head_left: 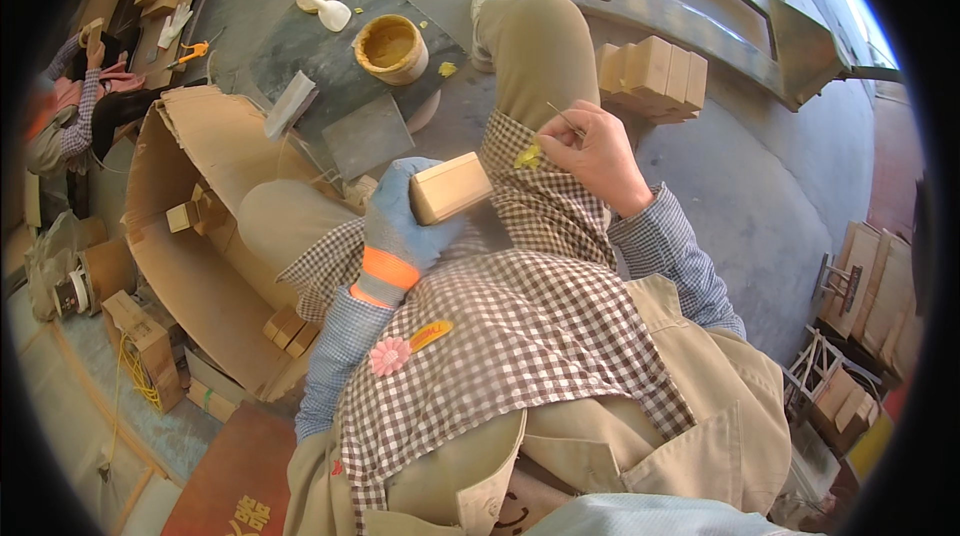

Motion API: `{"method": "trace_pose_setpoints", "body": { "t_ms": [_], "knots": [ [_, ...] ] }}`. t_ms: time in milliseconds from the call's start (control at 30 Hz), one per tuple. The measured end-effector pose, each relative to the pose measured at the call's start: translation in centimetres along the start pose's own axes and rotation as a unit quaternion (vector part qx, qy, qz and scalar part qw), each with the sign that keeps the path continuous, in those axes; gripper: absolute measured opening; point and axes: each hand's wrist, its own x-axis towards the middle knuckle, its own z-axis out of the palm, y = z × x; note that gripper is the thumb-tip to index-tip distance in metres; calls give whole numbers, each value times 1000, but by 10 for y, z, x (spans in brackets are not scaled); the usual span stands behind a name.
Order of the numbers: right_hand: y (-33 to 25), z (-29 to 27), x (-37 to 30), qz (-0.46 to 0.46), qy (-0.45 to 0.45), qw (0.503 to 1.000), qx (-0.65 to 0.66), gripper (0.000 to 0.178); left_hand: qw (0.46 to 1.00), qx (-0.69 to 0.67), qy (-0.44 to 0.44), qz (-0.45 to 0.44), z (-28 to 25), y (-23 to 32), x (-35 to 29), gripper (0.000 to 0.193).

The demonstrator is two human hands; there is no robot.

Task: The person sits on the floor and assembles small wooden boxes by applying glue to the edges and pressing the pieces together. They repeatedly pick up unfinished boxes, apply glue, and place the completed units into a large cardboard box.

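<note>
My left hand (393, 208), in a blue-grey glove with an orange cuff, is closed around a pale wooden block (455, 188) above my lap. The block is tilted, its long side facing up. To its right, my bare right hand (605, 161) pinches a thin, dark tool (565, 117), most of which the fingers hide. This hand is over my right knee, apart from the block. Just below its fingertips, a smear of yellow putty (527, 156) lies on the brown checked apron (480, 336).
A tub of yellow-brown paste (408, 68) stands ahead on a dark board, near a white scoop (332, 14). An open cardboard box (160, 161) at left holds several blocks. Stacked blocks (655, 76) sit right of my knee, before a pallet jack (690, 11). Another person (75, 126) works far left.
</note>
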Motion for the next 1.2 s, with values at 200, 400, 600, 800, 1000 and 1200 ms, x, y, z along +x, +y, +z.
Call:
{"method": "trace_pose_setpoints", "body": {
  "t_ms": [200, 400, 600, 800, 1000, 1200],
  "knots": [
    [28, 7, -12, 34, 9, 994, -100, 15, 1000, 2, -23, -1, 4, -2, 2, 55],
    [32, 25, -13, -57, 50, 965, -250, 11, 1000, -1, -24, 10, 2, -2, 2, 54],
    [37, 28, -13, -29, 119, 964, -234, 26, 998, -20, -8, 52, 3, -5, 4, 51],
    [42, 26, -1, 25, 160, 976, -146, 34, 987, -123, -22, 98, 4, -4, 4, 52],
    [13, -7, -16, -40, 46, 997, 56, 21, 978, -175, -69, 84, -8, -2, -4, 56],
    [-28, -4, -36, -106, -78, 989, 66, 32, 979, -175, -70, 78, -11, -3, -10, 56]
  ]
}}
